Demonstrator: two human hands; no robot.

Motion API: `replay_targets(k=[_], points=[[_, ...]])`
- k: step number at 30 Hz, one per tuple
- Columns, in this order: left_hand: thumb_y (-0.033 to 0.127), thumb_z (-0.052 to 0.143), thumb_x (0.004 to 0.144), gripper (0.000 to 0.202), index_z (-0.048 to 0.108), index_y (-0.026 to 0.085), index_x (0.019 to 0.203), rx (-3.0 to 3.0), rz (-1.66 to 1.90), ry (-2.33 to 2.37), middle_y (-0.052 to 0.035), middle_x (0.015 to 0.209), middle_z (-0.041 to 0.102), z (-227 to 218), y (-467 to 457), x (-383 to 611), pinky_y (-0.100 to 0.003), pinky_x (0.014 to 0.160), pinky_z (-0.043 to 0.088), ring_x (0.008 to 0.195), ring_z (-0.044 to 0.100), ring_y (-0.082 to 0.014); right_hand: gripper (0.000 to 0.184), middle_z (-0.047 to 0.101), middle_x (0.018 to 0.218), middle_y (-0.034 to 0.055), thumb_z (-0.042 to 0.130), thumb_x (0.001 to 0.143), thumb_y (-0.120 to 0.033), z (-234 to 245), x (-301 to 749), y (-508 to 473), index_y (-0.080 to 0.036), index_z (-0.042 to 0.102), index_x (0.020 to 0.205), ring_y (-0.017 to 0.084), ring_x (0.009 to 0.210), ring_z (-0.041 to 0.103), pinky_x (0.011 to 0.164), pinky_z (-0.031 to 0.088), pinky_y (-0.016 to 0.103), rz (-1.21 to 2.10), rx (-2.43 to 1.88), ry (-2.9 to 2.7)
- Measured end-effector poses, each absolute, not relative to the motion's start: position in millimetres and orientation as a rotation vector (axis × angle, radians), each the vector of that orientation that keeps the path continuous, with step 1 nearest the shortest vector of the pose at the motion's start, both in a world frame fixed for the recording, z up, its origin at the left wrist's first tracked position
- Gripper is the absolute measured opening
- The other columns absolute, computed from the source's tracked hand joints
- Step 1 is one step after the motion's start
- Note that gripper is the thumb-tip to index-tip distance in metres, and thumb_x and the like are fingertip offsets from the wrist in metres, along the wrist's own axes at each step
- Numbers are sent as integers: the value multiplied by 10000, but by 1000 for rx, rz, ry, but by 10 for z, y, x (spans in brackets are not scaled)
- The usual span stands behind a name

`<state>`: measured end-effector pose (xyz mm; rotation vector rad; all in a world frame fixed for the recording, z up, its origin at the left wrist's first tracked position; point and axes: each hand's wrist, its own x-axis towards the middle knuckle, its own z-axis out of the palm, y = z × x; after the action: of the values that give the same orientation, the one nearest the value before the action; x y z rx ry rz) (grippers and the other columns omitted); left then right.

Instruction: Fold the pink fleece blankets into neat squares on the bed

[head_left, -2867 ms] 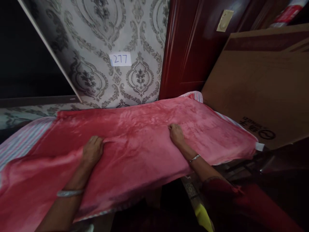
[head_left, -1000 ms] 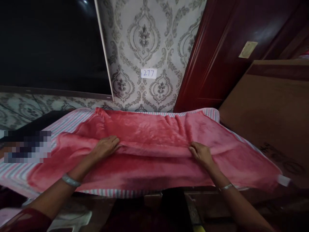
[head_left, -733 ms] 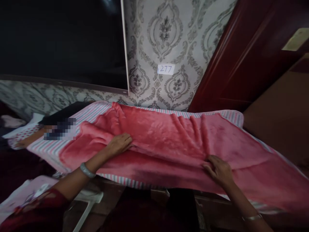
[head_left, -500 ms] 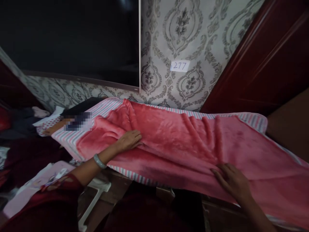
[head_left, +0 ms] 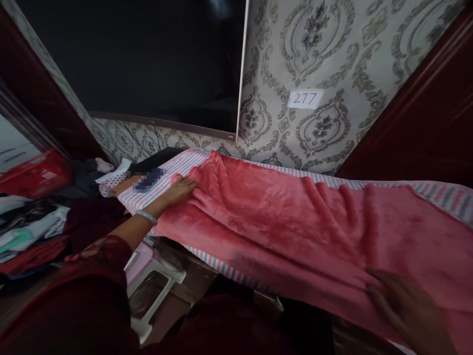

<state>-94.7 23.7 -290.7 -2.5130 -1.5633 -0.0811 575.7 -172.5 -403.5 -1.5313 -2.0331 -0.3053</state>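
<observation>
A pink plush blanket [head_left: 258, 197] with a striped pink, white and grey border lies spread along a long surface against the wall. Ridges and folds run across it near its left end and right of its middle. My left hand [head_left: 181, 191], with a bangle on the wrist, rests on the plush near the left striped end, fingers stretched out and palm down. Toward the near right side, my right hand [head_left: 410, 301] lies on the blanket with its fingers extended; it is slightly blurred. A small pixelated dark item [head_left: 150, 180] sits on the left striped border.
A large dark television [head_left: 155, 59] hangs above the blanket. A paper marked 277 [head_left: 305, 98] is on the patterned wall. Heaped clothes [head_left: 33, 231] and a red bag [head_left: 40, 175] lie at left. A white and pink plastic stool [head_left: 158, 276] stands below the near edge.
The view has turned left, so the scene sits further right. My left hand has slid left along the blanket toward its striped end. My right hand stays on the plush at the near right.
</observation>
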Motion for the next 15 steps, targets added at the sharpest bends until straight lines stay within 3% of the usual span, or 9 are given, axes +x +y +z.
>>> replay_targets(k=[3,7,11,15], points=[[173,535,839,270,687,155,1061,-2437,-49,-1642,-183,1150,708,-2895,390,-1016,-438,1015,414,1140,641,-294,343,759,929,129,550,856,-536,-3960,5790,-1716,-282,750,970,353,851,716,765,566,510,-306,-1554,-2004],[207,556,837,125,669,154,851,-2349,-83,-1719,-175,931,725,-2780,467,-1074,-380,891,470,950,683,-286,251,761,823,130,561,818,-491,-3883,5871,-1683,-311,734,795,360,772,724,725,580,520,-284,-1525,-2002],[205,413,926,250,645,133,985,-2187,-219,-1786,-203,1022,702,-2509,366,-1171,-378,860,483,988,673,-297,282,720,733,156,493,791,-534,-3748,5920,-1592,-324,653,694,364,664,690,632,548,518,-253,-1689,-1776],[211,401,930,270,625,124,1052,-2062,-320,-1788,-208,1092,676,-2225,150,-1288,-402,902,478,1056,644,-320,346,726,833,194,474,804,-614,-3514,5959,-1507,-314,643,779,363,715,683,588,485,487,-300,-1817,-1568]])
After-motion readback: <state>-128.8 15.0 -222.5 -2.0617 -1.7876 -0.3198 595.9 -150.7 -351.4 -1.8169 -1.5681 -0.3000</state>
